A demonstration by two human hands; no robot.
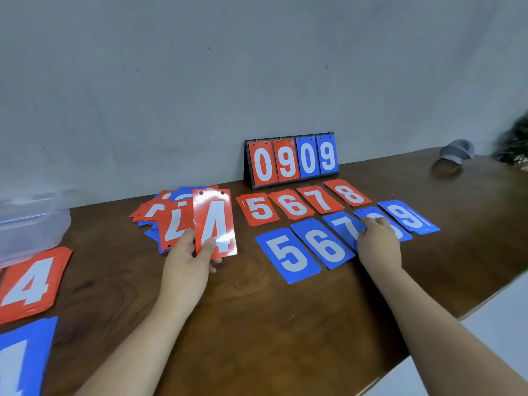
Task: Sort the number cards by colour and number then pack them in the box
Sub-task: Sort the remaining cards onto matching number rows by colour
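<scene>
Red piles in row (260,208): four
Blue piles in row (288,254): five
Left hand (188,252): pinches one red 4 card (215,221)
Right hand (377,241): bent fingers touch blue 8 pile (405,235); grip not clear

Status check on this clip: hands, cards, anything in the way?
Left hand pinches red 4 card. Right hand on blue 8 card, grip unclear. Unsorted heap beside the held card; box far left, unobstructed.
</scene>
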